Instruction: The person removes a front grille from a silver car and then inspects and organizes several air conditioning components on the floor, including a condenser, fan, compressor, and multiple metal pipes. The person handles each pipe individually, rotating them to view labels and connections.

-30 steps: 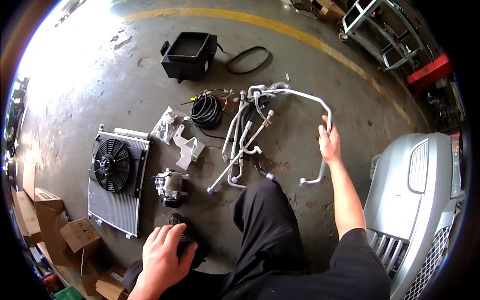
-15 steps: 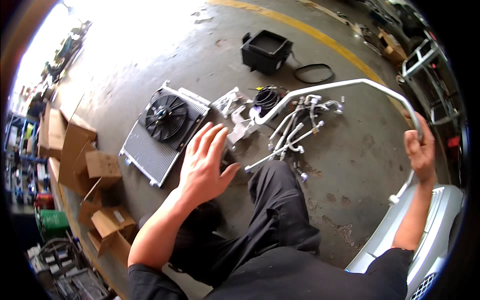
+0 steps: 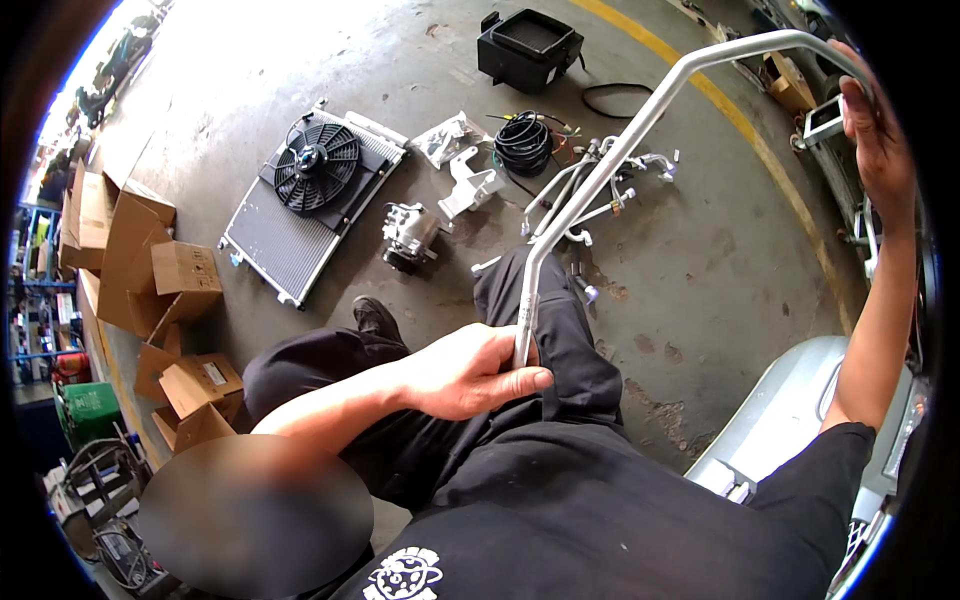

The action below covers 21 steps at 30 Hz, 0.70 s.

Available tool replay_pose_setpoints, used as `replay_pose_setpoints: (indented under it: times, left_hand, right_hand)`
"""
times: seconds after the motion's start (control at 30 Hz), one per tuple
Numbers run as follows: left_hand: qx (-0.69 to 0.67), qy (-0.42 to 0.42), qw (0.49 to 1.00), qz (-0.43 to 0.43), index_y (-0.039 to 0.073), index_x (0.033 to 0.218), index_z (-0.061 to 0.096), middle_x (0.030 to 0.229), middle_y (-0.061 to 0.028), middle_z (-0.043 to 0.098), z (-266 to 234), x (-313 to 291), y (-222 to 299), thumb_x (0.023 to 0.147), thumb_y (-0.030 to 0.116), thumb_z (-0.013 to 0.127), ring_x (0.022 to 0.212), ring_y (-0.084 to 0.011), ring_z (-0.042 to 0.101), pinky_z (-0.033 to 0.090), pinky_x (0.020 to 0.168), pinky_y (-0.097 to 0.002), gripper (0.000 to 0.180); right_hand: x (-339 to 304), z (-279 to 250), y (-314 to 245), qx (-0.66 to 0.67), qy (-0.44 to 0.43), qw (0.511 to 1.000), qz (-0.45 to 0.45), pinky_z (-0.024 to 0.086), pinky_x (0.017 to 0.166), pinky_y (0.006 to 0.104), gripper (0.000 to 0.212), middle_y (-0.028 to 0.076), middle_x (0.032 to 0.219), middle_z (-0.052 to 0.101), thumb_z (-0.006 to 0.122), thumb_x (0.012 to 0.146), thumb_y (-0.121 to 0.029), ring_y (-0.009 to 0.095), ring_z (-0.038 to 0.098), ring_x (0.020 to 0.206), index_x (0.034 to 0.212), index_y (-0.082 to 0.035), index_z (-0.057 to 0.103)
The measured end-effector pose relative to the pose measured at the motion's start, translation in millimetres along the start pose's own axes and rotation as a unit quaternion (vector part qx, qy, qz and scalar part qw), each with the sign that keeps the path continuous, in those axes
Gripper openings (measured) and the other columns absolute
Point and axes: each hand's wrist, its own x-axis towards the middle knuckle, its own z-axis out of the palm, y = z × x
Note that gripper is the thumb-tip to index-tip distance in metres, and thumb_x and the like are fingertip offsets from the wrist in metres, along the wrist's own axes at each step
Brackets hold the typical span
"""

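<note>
Boxes (image 3: 187, 268) gape at left; a clear bag (image 3: 450, 138) holds small parts; low left hand (image 3: 465, 375) and raised right hand (image 3: 885, 150) clasp a pipe (image 3: 612, 160).

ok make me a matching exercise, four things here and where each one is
1. bent silver pipe
2. round black fan
3. cardboard boxes
4. black cable coil

A. at the picture's left side
B. on the floor between black box and silver bracket
C. held in left hand and right hand
D. on the finned panel

Pairs: 1-C; 2-D; 3-A; 4-B
</note>
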Motion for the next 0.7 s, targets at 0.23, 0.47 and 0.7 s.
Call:
replay_pose_setpoints:
  times: [0.23, 0.47, 0.7]
  left_hand:
    - [-0.005, 0.042, 0.999, 0.016, 0.003, 0.090, 0.057, 0.067, -0.0093, 0.055, 3, -17, -3, 0.098, 0.040, 0.059, 0.062, -0.0198, 0.054, 0.045, 0.058, -0.0355, 0.038]
    - [0.029, 0.091, 0.995, -0.034, 0.003, 0.088, 0.055, 0.067, -0.0131, 0.057, -6, -17, -11, 0.097, 0.037, 0.061, 0.060, -0.0283, 0.058, 0.045, 0.058, -0.0383, 0.036]
    - [0.024, 0.130, 0.989, -0.071, 0.001, 0.088, 0.052, 0.069, -0.0193, 0.061, -5, -16, -12, 0.095, 0.039, 0.061, 0.070, -0.0412, 0.063, 0.048, 0.063, -0.0471, 0.039]
  right_hand:
    - [-6, 39, 9, -0.049, 0.078, 0.995, 0.045, 0.045, 0.089, 0.0228, 0.035, 0.003, 0.097, 0.063, 0.050, 0.103, -0.016, 0.009, 0.058, 0.090, 0.136, -0.006, 0.054]
    - [-49, 134, -85, -0.015, 0.190, 0.982, 0.014, 0.049, 0.090, 0.0312, 0.033, 0.011, 0.108, 0.065, 0.057, 0.093, -0.015, 0.018, 0.062, 0.100, 0.122, 0.001, 0.058]
    - [-101, 271, -209, 0.717, -0.108, 0.633, 0.271, 0.050, 0.090, 0.0310, 0.041, 0.010, 0.114, 0.065, 0.059, 0.099, -0.024, 0.016, 0.061, 0.103, 0.129, 0.004, 0.053]
